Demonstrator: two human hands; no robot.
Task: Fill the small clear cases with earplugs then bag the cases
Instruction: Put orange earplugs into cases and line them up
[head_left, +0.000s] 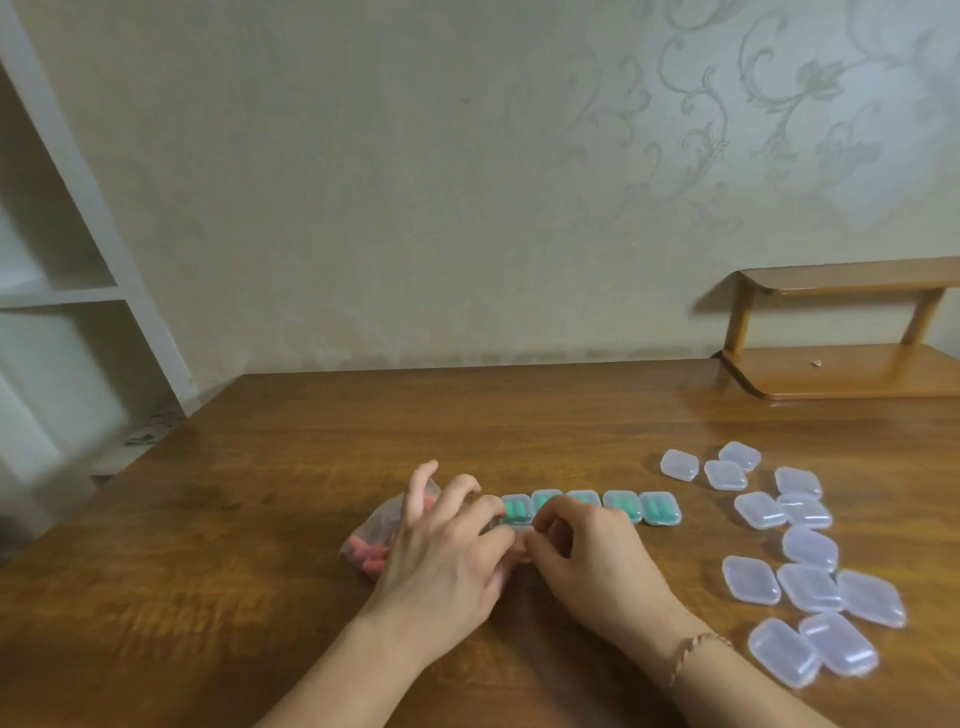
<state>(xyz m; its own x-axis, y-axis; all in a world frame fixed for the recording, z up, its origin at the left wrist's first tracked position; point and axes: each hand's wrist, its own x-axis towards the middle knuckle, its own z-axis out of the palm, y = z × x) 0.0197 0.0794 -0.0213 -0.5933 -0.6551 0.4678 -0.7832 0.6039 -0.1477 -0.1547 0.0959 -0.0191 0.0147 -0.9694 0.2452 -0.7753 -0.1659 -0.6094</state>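
Wooden table (260, 467), and both hands meet at its middle over one clear case (511, 529), mostly hidden between them. Left hand (447, 551) pinches it with thumb and forefinger, other fingers lifted; right hand (587, 551) curls its fingertips onto it. Five green-filled cases (660, 508) line up just behind. Bag (374, 540) of pink earplugs lies under the left hand. Empty cases (810, 548) scatter right.

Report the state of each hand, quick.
Left hand: thumb and forefinger pinch a small clear case, other fingers lifted.
Right hand: fingers curled onto the same case.
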